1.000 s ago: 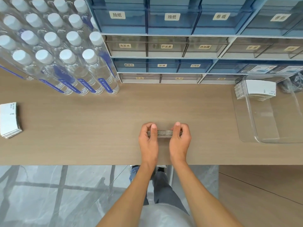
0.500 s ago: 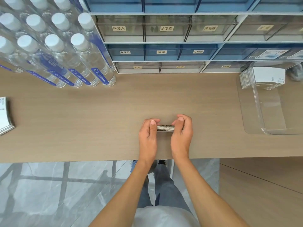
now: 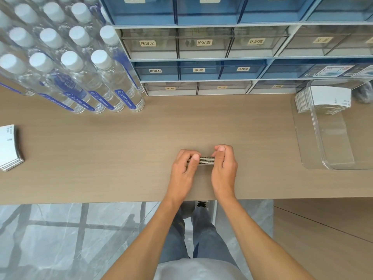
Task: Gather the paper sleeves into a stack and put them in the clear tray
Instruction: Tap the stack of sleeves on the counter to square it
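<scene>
A small stack of paper sleeves (image 3: 206, 160) stands on edge on the wooden table, near its front edge. My left hand (image 3: 184, 171) grips the stack's left end and my right hand (image 3: 224, 168) grips its right end. Only the striped edges of the sleeves show between my thumbs. The clear tray (image 3: 314, 138) sits at the right of the table. A white stack of sleeves (image 3: 327, 99) lies in its far end. Another white sleeve stack (image 3: 9, 147) lies flat at the table's left edge.
Several water bottles (image 3: 80, 63) with white caps stand at the back left. Blue and clear labelled drawer units (image 3: 201, 57) line the back of the table. The table's front edge (image 3: 101, 201) runs just below my wrists, with grey floor beyond.
My hands have pressed closer together on the stack, with my right thumb raised over its right end. The stack stays at the same spot on the table; the camera view has shifted slightly.
</scene>
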`<state>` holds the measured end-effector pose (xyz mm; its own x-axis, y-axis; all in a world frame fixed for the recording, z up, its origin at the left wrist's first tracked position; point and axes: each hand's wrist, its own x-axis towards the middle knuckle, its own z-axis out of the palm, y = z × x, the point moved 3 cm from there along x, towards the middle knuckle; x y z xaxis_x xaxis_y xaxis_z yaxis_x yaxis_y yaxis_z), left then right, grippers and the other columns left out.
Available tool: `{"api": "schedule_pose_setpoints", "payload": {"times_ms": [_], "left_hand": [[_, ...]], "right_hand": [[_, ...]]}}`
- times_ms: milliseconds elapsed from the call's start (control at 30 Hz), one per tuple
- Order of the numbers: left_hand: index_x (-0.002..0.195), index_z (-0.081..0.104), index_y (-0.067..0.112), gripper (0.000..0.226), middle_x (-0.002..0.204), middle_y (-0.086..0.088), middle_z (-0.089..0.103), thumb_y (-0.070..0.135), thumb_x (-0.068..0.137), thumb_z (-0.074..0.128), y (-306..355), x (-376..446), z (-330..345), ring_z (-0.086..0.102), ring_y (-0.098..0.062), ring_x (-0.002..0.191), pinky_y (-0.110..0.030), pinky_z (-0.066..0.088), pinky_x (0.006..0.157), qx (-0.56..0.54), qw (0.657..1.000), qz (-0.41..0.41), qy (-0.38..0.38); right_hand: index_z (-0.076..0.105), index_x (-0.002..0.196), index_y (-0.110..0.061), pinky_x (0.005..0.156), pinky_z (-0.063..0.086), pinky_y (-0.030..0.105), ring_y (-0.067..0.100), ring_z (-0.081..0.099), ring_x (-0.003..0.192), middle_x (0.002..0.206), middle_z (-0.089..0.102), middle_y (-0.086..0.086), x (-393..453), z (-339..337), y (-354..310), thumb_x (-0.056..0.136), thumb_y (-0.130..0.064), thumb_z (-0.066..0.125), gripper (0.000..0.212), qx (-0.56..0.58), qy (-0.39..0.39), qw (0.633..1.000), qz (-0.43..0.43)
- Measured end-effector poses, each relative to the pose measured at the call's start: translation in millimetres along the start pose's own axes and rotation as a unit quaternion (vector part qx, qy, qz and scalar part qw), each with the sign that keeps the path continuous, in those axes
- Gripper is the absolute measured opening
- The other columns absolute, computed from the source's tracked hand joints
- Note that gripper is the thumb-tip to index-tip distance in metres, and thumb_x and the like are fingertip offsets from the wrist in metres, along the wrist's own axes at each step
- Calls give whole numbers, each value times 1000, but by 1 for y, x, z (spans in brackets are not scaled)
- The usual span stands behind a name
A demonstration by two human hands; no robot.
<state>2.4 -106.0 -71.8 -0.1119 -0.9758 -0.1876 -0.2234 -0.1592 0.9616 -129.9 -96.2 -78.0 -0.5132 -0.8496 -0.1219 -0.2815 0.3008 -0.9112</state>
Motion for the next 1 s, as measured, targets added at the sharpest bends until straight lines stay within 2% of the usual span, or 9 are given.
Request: {"api": "schedule_pose_setpoints", "payload": {"times_ms": [100,233,333,400,500,633,800,900,1000], "left_hand": [[107,70,17,21,101,8,62,26,88,69,0,2,-3,58,0,100,-10,41,88,45,998,21,-47],[105,71,5,16,95,8,59,5,89,68,0,5,-5,56,-2,94,-12,42,85,83,994,55,-43],[102,71,2,15,94,-1,59,-1,88,67,3,5,-5,57,-7,91,-10,42,83,105,992,62,-32],[99,71,1,13,93,-3,59,-3,88,66,5,5,-5,57,-8,89,-8,41,81,109,992,62,-33],[98,71,-3,14,93,-8,59,-8,86,66,8,5,-5,57,-7,88,-6,41,81,116,991,54,-29],[98,71,-4,20,93,-8,59,-14,84,64,12,4,-4,56,-4,88,-3,39,80,128,991,35,-29],[104,68,-3,24,97,-8,65,-12,82,65,26,4,-10,59,-16,90,-7,42,79,110,993,-12,-37],[112,59,9,42,96,3,65,-13,77,66,40,0,-15,60,-5,83,-6,44,72,59,996,-60,-7],[117,52,16,51,92,-5,70,-8,77,73,53,-3,-18,63,2,66,-13,50,61,-49,990,-127,42]], "right_hand": [[58,98,-12,70,42,15,7,56,77,79,58,-8,0,0,-1,103,-29,33,31,1,-5,1000,6],[58,97,-12,70,40,13,-1,54,75,80,58,-11,0,-2,-2,104,-24,37,25,5,-20,1000,11],[54,99,-18,75,41,15,-4,54,81,87,58,-13,0,-8,0,99,-37,46,20,4,-82,997,15],[50,104,-22,81,39,9,-8,53,90,96,57,-15,0,-15,4,89,-46,55,29,-5,-147,989,6],[48,110,-20,84,32,0,-7,48,93,103,52,-11,3,-24,11,81,-28,72,38,-87,-228,969,-37],[52,103,-14,78,33,2,8,49,85,98,54,-1,9,-29,10,85,-6,66,24,-135,-246,955,-92],[55,92,-19,60,39,7,2,51,68,79,58,-6,14,-32,-5,78,-2,73,29,-89,-228,970,9],[59,92,-21,60,44,9,5,59,68,78,66,-9,13,-40,-16,75,-3,76,30,-13,-218,973,70],[65,91,-20,63,50,13,4,67,72,81,75,-7,10,-50,-30,76,-4,76,24,76,-204,971,97]]}}
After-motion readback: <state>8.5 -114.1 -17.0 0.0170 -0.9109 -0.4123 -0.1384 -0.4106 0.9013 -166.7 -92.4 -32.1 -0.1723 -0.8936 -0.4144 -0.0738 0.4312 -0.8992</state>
